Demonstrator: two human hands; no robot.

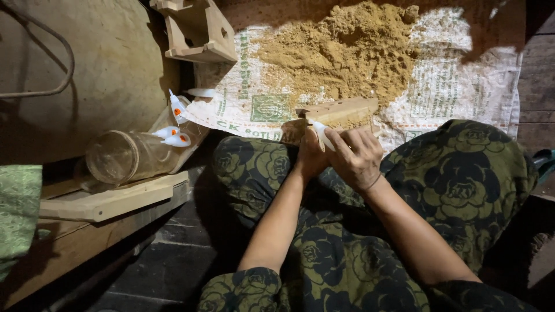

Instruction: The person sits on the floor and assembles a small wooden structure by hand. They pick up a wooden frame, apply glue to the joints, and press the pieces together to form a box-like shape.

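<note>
The person sits on the floor with both hands raised over the lap, which is covered in dark cloth with a green flower print (462, 173). The right hand (355, 156) is curled shut around a small white tube (321, 134), whose tip sticks up past the fingers. The left hand (309, 155) sits just beside it, touching it, mostly hidden behind the right; how far its fingers close and what they grip cannot be told. Both hands hover right at the near end of a wooden block (341, 111) lying on a printed woven sack (457, 86). A heap of tan sawdust (347, 46) is spread over the sack beyond the block. Off to the left, a clear glass jar (124, 156) lies on its side on a wooden board (110, 202), with 3 white tubes (173, 136) with orange marks at its far end. A wooden frame piece (199, 32) rests near the top.
</note>
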